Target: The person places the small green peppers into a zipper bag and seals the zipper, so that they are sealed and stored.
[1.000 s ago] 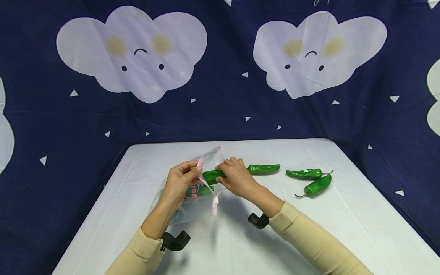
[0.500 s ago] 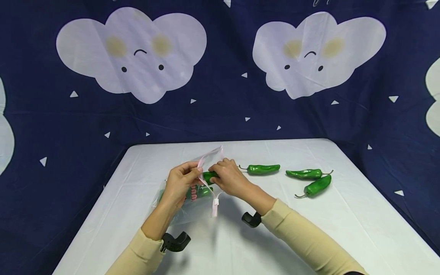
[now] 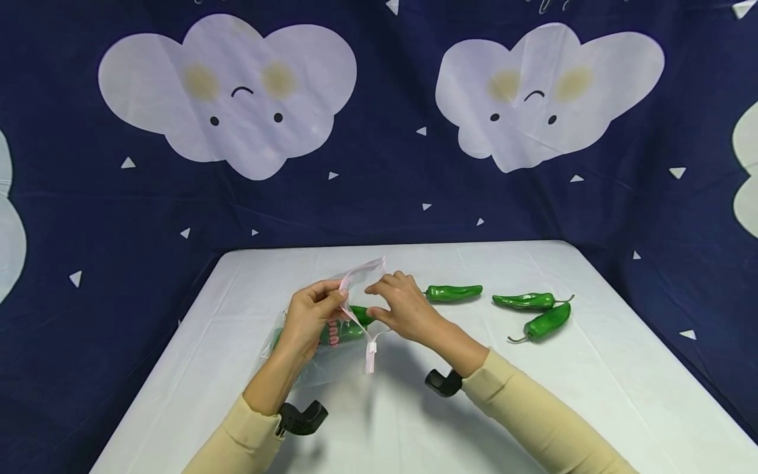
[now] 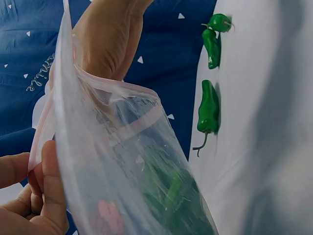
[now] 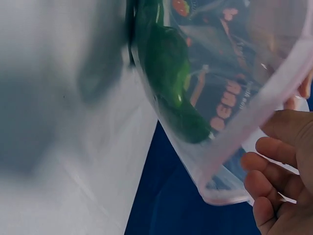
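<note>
My left hand (image 3: 310, 313) pinches the pink-edged rim of a clear zip bag (image 3: 326, 368) between thumb and fingers and holds its mouth open. Several green peppers (image 5: 166, 63) lie inside the bag, one pepper (image 3: 360, 316) just within the mouth. At that mouth is my right hand (image 3: 408, 309), fingers loosely bent and apart, nothing held between them. In the left wrist view the right hand (image 4: 107, 39) reaches in behind the rim, its fingers blurred by the plastic. Pink printing marks the bag's side.
On the white table (image 3: 450, 421) lie three loose peppers: one pepper (image 3: 454, 293) just right of my right hand, then a pepper (image 3: 524, 301) and another pepper (image 3: 547, 321) further right, close together. A pale zip slider (image 3: 371, 347) hangs at the bag's near corner. A dark blue cloth (image 3: 391, 191) stands behind.
My right hand pushed a pepper leftward into the bag, let go of it, and drew back slightly right with fingers spread. The left hand stayed in place on the rim.
</note>
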The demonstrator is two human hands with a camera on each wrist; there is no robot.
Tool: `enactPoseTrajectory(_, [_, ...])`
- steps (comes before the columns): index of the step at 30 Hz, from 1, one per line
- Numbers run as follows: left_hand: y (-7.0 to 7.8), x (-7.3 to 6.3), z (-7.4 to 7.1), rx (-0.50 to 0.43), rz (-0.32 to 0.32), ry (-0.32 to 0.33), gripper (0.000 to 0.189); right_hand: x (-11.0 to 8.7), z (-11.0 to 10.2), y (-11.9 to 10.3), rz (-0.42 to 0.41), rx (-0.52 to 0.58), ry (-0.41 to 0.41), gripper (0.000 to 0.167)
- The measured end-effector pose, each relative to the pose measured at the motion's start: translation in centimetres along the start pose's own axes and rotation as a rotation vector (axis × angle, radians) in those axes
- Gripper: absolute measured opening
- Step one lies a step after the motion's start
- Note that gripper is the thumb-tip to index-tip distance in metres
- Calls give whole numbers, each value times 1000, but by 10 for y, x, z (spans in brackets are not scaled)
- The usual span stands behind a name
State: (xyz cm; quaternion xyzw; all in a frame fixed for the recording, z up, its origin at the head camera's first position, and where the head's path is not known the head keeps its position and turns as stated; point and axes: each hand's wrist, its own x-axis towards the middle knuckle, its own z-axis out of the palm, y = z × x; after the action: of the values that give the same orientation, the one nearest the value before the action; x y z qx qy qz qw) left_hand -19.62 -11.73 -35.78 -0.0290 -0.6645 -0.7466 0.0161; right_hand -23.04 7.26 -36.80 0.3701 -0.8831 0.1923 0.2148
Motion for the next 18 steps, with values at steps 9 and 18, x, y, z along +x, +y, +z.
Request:
enactPoseTrajectory(9, [-1, 0, -1, 3, -6, 17, 27, -13, -19, 14, 45, 76, 108, 29])
enactPoseTrajectory(18, [-2, -1, -1, 8, -7, 16, 27, -29, -33, 30, 171, 116, 106, 31])
